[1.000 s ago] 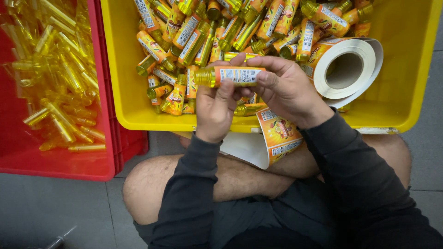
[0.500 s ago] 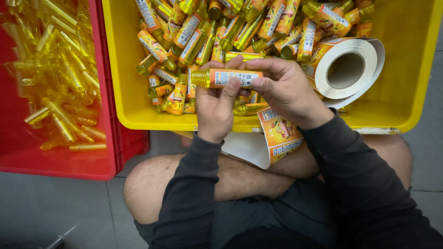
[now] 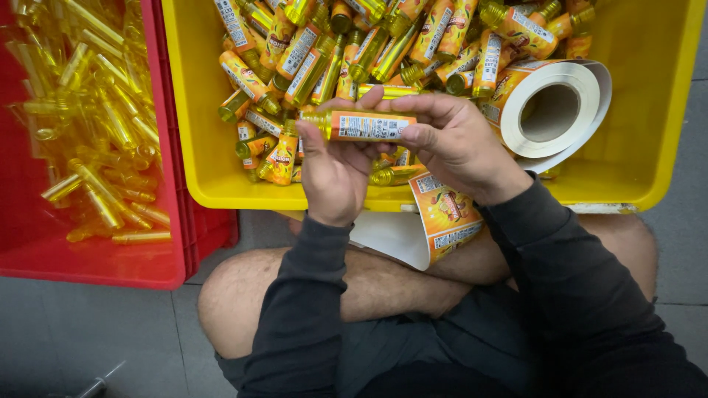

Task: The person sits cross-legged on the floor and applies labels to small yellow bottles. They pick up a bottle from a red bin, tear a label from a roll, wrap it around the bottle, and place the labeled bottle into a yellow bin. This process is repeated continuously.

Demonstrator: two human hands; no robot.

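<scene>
- The red crate [image 3: 169, 243], left of the yellow crate [image 3: 193, 158], holds clear yellow bottles without labels [image 3: 96, 140].
- The yellow crate's left and middle carry a heap of labelled bottles [image 3: 310, 59], lying every way.
- The left hand [image 3: 335, 173] hangs over the yellow crate's near wall, thumb and fingers closed on the cap end of a small labelled bottle [image 3: 365, 125], which lies level above the heap.
- The right hand [image 3: 453, 144], just beside it, closes on the bottle's other end, thumb pressed on the label's edge; both hands are clamped on the one bottle.
- To do this well, I judge the thumb should rub along the seam while the bottle turns, so the label lies flat without bubbles or skew.
- A strip of orange labels [image 3: 446, 217] trails over the yellow crate's near wall to the lap.
- The label roll [image 3: 549, 110] rests in the yellow crate's right part.
</scene>
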